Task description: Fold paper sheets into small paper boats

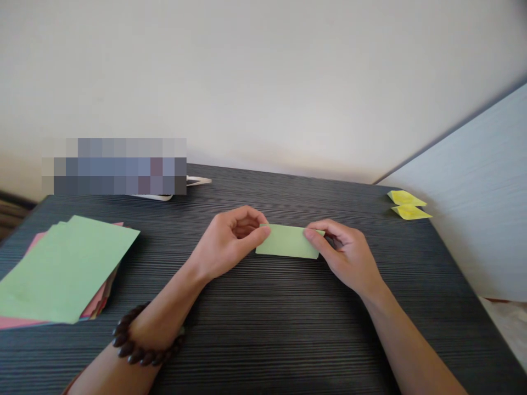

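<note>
Pinching the green paper strip point(288, 241) right of the paper stack point(69, 269), the left hand point(228, 241) grips the end nearer the stack, the right hand point(348, 249) the farther end, ideally with even pressure and edges aligned.

Paper stack point(68, 269) on dark table point(263, 334)

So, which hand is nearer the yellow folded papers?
Right. The right hand is left of the yellow folded papers; the left hand is farther, at the left end of the green paper.
</note>
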Demonstrator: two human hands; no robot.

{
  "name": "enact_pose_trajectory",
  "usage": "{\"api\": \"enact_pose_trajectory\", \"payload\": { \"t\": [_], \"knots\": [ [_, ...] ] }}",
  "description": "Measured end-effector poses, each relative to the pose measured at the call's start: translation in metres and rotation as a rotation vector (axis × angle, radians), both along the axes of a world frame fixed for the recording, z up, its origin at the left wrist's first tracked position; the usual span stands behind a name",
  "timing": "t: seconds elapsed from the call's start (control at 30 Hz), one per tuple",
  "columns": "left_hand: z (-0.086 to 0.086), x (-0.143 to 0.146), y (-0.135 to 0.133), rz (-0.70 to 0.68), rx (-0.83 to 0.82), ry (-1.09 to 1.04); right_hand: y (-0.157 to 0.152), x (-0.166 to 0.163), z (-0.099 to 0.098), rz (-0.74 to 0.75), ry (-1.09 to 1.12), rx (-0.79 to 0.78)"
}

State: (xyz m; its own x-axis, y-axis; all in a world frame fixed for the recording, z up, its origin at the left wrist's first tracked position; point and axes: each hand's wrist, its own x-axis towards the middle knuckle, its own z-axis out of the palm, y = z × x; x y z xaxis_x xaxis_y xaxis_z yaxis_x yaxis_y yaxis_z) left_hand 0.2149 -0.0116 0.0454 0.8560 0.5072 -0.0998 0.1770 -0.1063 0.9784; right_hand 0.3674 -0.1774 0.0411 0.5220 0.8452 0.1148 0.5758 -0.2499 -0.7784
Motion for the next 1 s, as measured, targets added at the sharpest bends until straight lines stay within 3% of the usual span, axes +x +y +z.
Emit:
{"api": "enact_pose_trajectory", "payload": {
  "t": [0.23, 0.63, 1.0],
  "knots": [
    [0.002, 0.002, -0.008, -0.075, 0.211, 0.051, 0.004, -0.006, 0.005, 0.136, -0.046, 0.012],
    [0.001, 0.004, -0.018, -0.127, 0.257, 0.083, 0.008, -0.020, 0.000, 0.232, -0.204, 0.113],
    [0.002, -0.001, -0.001, -0.080, 0.436, 0.173, -0.002, 0.014, 0.001, 0.156, -0.086, 0.000]
  ]
}}
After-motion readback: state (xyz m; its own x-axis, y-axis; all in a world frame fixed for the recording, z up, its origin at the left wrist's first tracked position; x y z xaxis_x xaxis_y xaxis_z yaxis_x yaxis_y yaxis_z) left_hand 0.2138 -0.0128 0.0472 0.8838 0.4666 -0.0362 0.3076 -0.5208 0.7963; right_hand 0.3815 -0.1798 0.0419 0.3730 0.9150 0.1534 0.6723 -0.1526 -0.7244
